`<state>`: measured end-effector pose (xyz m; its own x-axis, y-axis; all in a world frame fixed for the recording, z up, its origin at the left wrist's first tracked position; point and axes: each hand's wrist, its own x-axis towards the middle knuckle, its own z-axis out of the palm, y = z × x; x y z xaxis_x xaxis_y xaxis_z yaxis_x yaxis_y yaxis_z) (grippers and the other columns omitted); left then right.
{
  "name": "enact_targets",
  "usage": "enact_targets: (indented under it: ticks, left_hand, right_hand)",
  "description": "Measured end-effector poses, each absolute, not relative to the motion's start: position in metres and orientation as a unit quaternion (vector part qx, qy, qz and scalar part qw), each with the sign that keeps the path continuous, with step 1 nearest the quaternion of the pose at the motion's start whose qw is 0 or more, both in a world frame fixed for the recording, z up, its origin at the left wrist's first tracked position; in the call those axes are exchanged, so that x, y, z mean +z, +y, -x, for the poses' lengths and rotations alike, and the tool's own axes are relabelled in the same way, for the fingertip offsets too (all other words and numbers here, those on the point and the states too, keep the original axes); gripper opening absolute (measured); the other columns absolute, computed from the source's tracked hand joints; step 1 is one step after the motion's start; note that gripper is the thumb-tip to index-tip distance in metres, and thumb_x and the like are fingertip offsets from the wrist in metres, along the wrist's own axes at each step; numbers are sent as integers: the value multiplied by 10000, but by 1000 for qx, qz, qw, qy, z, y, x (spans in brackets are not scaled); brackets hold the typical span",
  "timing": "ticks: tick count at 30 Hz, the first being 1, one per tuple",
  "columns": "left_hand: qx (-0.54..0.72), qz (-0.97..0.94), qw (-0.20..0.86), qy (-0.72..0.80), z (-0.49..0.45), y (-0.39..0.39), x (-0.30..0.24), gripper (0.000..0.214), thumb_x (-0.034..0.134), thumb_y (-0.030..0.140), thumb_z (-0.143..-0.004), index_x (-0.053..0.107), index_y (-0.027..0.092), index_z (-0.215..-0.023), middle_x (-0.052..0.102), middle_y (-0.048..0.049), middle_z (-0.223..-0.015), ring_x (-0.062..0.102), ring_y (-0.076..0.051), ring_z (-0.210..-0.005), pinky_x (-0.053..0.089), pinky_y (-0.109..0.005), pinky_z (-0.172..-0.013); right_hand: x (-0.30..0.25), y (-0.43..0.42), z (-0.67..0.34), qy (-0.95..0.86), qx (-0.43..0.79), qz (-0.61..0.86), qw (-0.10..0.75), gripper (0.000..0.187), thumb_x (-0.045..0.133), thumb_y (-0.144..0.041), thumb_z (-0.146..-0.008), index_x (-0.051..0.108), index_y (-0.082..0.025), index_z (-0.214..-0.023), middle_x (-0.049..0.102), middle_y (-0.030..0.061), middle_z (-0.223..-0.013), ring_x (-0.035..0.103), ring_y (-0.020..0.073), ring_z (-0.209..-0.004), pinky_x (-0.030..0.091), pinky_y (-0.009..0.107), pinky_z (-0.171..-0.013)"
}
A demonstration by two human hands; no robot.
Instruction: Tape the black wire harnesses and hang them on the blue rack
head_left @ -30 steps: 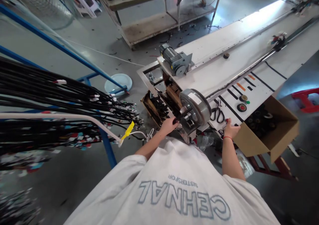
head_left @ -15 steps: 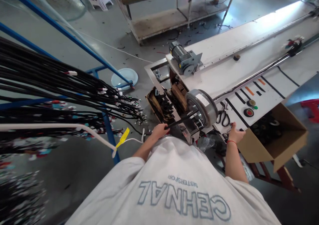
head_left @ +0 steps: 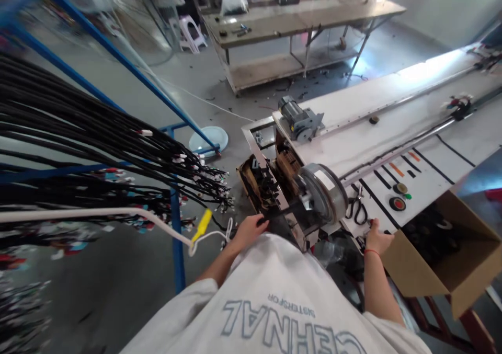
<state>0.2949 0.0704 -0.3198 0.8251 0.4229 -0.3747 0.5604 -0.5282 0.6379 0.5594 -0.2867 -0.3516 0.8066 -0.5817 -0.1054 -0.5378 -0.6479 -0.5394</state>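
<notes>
Where the bench ends by the person's body, the left hand point(head_left: 251, 229) has its fingers bent together, pinching the near end of a black strip point(head_left: 283, 212). The strip leaves that grip at the fingertips and runs off to the right, across the metal end frame point(head_left: 262, 158), to the large grey wheel point(head_left: 324, 194), so most of its length lies beyond the fingers, between hand and wheel. The right hand point(head_left: 377, 239) rests at the edge of the white bench point(head_left: 341, 144), thumb and fingers spread apart; whether it pinches anything small, I can't tell from here. Black-handled scissors point(head_left: 358, 213) lie just beyond it, and an open cardboard box point(head_left: 416, 281) sits beside it. Over on the person's left, a thick bundle of black cables point(head_left: 98, 121) hangs on a blue rack point(head_left: 177, 260).
</notes>
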Motion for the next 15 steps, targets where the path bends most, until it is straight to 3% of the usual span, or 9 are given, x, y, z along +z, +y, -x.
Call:
enact_targets:
  ticks: [8,15]
  left_hand:
    - [-79,-901,347,249,-337,55,-315,207,537,309,-887,675,172,-816,722,-63,-849,655,-193,-797,391,-242,-668]
    - [-82,-908,324,254,-371,50,-302,200,559,339,-886,677,180,-853,726,-76,-891,676,-219,-878,430,-250,-714]
  right_hand:
    - [-356,-291,-559,306,-25,898,315,821,648,-706,-729,454,-90,-1235,519,333,-1228,504,471,-1195,452,580,-970]
    - [-348,-289,-558,320,-6,888,331,924,658,-723,-704,438,-46,-1293,493,360,-1267,486,498,-1201,429,624,-968]
